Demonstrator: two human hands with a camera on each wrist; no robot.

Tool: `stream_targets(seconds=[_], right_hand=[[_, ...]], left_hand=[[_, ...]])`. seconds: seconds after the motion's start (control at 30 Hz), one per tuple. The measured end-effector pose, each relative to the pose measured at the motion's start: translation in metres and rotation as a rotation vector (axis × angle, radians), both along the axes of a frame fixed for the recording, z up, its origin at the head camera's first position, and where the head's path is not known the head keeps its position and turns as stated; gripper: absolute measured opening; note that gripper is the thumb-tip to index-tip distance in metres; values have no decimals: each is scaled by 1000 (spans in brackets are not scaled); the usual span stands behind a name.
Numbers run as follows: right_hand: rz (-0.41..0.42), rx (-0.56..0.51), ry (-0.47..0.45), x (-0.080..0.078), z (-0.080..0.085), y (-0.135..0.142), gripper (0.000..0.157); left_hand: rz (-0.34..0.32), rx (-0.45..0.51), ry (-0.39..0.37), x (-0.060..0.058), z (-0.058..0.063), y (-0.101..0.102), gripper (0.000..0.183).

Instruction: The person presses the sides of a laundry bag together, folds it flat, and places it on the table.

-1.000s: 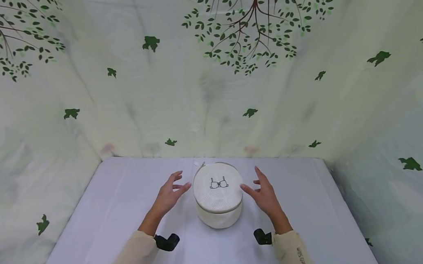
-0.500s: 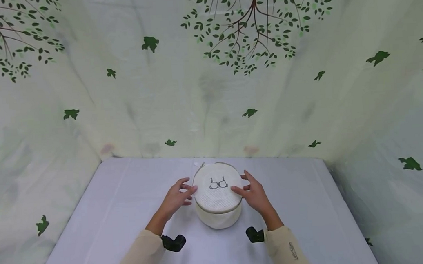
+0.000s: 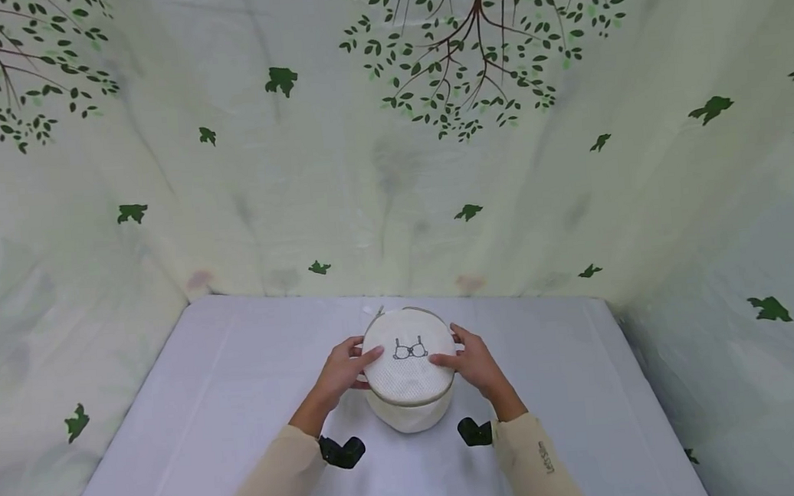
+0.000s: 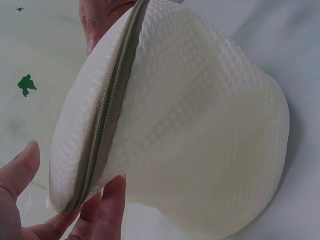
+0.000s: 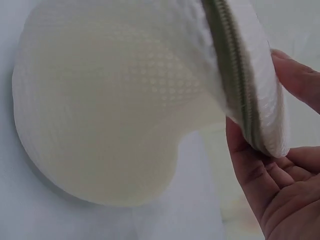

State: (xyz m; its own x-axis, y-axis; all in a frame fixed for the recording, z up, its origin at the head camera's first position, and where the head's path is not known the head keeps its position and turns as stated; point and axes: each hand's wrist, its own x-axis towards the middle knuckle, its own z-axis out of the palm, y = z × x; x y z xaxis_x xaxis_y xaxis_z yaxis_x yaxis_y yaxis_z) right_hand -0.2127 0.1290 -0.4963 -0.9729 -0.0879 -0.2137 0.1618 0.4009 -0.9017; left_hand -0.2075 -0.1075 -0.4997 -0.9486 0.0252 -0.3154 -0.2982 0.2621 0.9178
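Note:
A round white mesh laundry bag (image 3: 410, 385) stands on the table, with a line drawing of a bra on its top. A beige zipper (image 4: 107, 107) runs round the rim of that top. My left hand (image 3: 342, 369) holds the rim from the left, thumb over the lid and fingers beneath the zipper; in the left wrist view the thumb seems slightly off the surface. From the right, my right hand (image 3: 477, 361) grips the rim, its thumb (image 5: 297, 80) on the lid and its fingers under the edge. The bag's side wall sags inward below the zipper. Its inside is hidden.
The table (image 3: 253, 366) has a white cover. Behind and beside it hangs a pale curtain (image 3: 394, 202) printed with branches and green leaves. A zipper end (image 3: 379, 311) sticks up at the bag's back left.
Both hands have come inward from either side of the bag and taken hold of its rim. The lid has shifted slightly toward me.

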Motion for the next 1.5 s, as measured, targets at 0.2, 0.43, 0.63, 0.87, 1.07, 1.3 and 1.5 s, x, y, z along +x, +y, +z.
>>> stream_targets(seconds=[0.2, 0.43, 0.63, 0.87, 1.07, 1.3, 1.5], right_hand=[[7, -173, -57, -3, -4, -1, 77], [0, -244, -118, -6, -3, -4, 71], [-1, -266, -135, -8, -7, -2, 55], [-44, -303, -148, -10, -13, -2, 49], [-79, -327, -165, -11, -17, -4, 47], [-95, -338, -176, -12, -18, -6, 47], [-107, -344, -185, -12, -18, -8, 45]], left_hand=[[13, -18, -17, 0, -1, 5, 66], [19, -25, -20, 1, -1, 6, 61], [11, -41, -11, 1, -1, 8, 58], [15, -53, -13, 1, 0, 10, 53], [28, -68, -9, 0, 0, 10, 52], [43, -121, 8, -1, -1, 9, 49], [49, -122, 1, 0, 2, 10, 48]])
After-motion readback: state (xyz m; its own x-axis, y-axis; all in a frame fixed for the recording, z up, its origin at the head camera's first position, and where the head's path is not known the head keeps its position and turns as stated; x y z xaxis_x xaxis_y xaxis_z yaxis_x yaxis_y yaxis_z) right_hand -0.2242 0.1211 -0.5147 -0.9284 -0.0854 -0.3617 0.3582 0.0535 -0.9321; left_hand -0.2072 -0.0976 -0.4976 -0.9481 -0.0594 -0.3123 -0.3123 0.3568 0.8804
